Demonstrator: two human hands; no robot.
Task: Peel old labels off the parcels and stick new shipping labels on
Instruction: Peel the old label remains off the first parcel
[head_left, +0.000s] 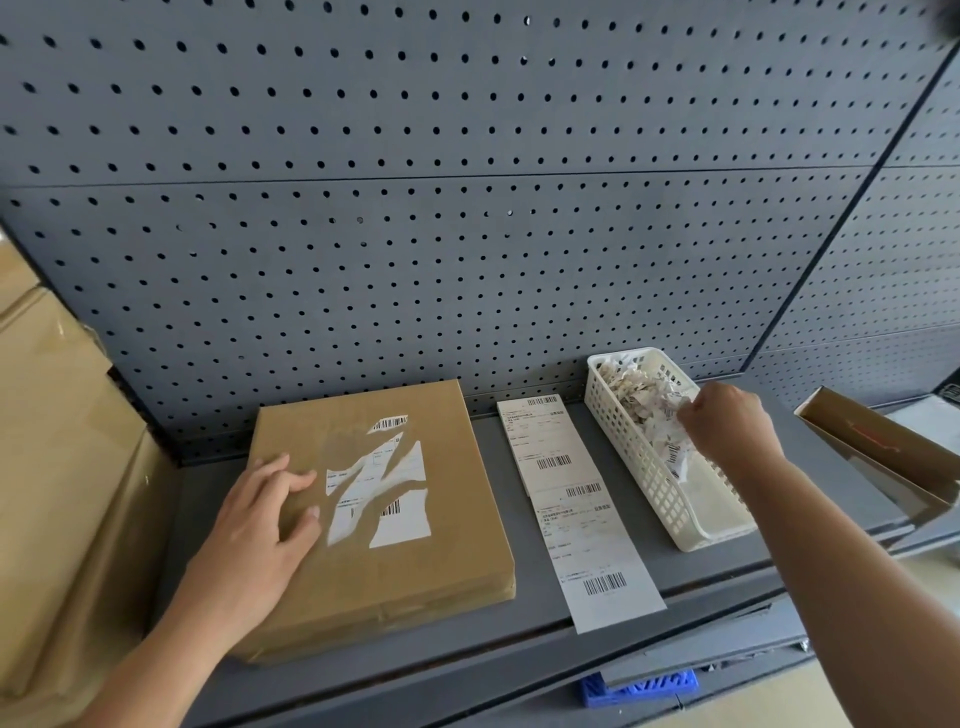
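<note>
The parcel (441, 571) lies flat on the grey counter (727, 566). On its top face the old label (400, 519) is only partly removed; several white torn pieces with barcodes stick to the cardboard. The left hand (265, 519) rests on the parcel beside these pieces, with the fingers spread and flat. The right hand (727, 421) is over the white basket (649, 483), above the paper scraps (639, 395). Its fingers are curled downward, and I cannot tell if it pinches a scrap or nothing.

I think the main risk is the label pieces that are left. They are thin and torn, so they may tear again into smaller bits, or pull up the brown surface of the cardboard. If an old barcode stays visible beside the new one, I think a scanner could read the wrong code.

The strip of new labels (576, 509) lies between the parcel and the basket, and its near end reaches the counter edge. An arm passing over it could push it to the floor. A sticky scrap may also cling to the fingers and not drop in the basket.
</note>
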